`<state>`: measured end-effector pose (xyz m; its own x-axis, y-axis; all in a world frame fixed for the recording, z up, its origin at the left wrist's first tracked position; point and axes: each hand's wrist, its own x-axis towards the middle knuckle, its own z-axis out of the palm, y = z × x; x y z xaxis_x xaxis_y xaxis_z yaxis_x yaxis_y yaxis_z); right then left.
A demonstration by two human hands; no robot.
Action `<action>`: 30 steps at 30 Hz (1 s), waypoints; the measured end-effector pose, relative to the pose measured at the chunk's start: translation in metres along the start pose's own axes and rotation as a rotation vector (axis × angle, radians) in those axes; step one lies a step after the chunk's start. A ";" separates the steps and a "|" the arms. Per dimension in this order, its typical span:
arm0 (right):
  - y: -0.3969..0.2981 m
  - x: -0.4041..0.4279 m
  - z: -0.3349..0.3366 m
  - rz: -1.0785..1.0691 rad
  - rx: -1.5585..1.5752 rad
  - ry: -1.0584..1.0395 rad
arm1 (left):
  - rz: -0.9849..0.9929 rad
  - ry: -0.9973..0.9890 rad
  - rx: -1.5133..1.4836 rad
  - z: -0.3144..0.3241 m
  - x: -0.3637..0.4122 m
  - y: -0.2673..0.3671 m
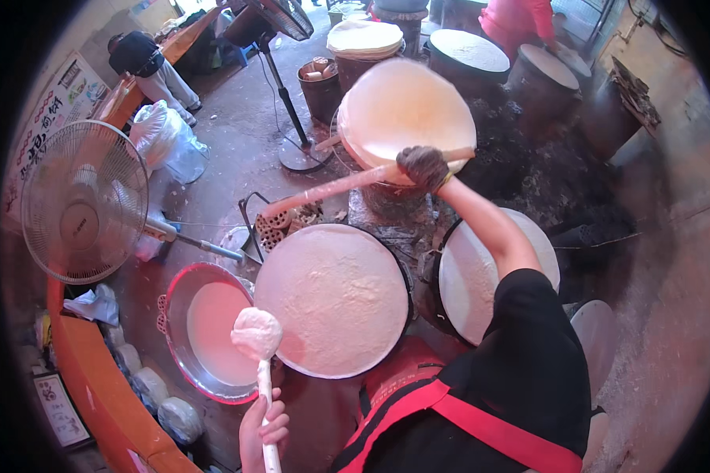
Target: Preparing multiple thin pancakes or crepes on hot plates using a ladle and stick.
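Observation:
My left hand (pixel 264 427) grips the handle of a batter-coated ladle (pixel 257 333), whose bowl is over the near rim area of a metal basin (pixel 196 387) with pale liquid. In my gloved right hand (pixel 423 167) is a long wooden stick (pixel 331 188), held across the near edge of a stack of large round flatbreads (pixel 408 112). A round griddle (pixel 331 301) covered with pale batter or a thin pancake lies between my hands. Under my right arm is another covered griddle (pixel 470 278). How firmly the stick touches the stack cannot be told.
A pedestal fan (pixel 80 216) stands left, another fan (pixel 281 88) beyond. Perforated coal briquettes (pixel 272 230) lie behind the near griddle. An orange bench (pixel 103 390) runs along the lower left. Farther off are more round griddles (pixel 470 50), a person in pink (pixel 516 20) and a bent-over person (pixel 148 65).

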<state>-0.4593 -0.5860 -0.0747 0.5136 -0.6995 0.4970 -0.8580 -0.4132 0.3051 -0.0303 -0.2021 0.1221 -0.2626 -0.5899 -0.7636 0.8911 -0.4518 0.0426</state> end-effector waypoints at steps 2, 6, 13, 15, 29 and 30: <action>-0.010 -0.011 0.017 0.031 0.133 -0.058 | 0.009 0.020 -0.003 0.009 -0.010 -0.004; -0.019 -0.008 0.003 0.046 0.241 -0.053 | 0.019 -0.006 -0.030 0.013 -0.024 -0.016; -0.095 -0.043 -0.082 0.489 0.446 0.063 | -0.069 -0.037 0.202 -0.019 -0.029 -0.019; -0.127 -0.107 -0.142 0.708 0.614 0.019 | -0.109 -0.047 0.368 -0.021 -0.024 -0.023; -0.299 -0.563 -0.568 1.683 0.709 0.050 | -0.611 -0.624 1.782 0.075 0.043 -0.300; -0.289 -0.566 -0.588 1.544 0.553 -0.025 | -0.422 -0.776 1.982 0.081 0.036 -0.343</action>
<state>-0.4974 0.2718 0.0336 -0.7773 -0.6287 0.0228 -0.4283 0.5022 -0.7512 -0.3754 -0.1225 0.1320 -0.7995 -0.1457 -0.5828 -0.5515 -0.2068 0.8082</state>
